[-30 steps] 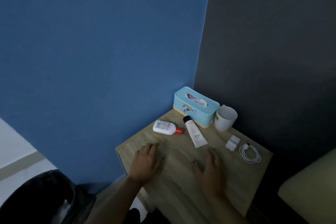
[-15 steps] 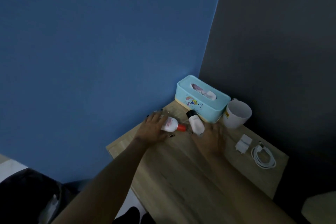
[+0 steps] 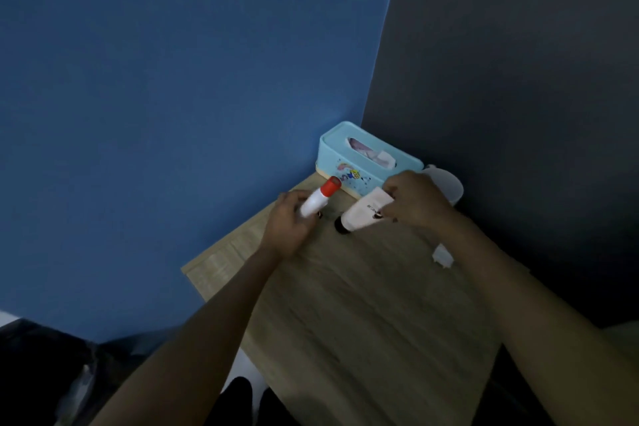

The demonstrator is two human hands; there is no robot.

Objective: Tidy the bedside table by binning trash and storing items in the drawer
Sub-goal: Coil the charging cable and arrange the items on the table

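Note:
My left hand (image 3: 288, 226) grips a small white bottle with a red cap (image 3: 320, 199), lifted off the wooden bedside table (image 3: 363, 315) with the cap pointing up toward the back. My right hand (image 3: 416, 201) holds a white tube with a black cap (image 3: 361, 216), tilted so the cap points down and nearly touches the tabletop. Both hands are close together near the table's back.
A light blue tissue box (image 3: 366, 157) sits in the back corner, with a white mug (image 3: 447, 187) beside it, partly hidden by my right hand. A white charger plug (image 3: 442, 256) peeks out by my right forearm. A dark bin bag (image 3: 52, 373) lies at the lower left.
Both hands reached from the table's front to the back, closed on the bottle and the tube, and lifted them off the surface. The camera moved closer.

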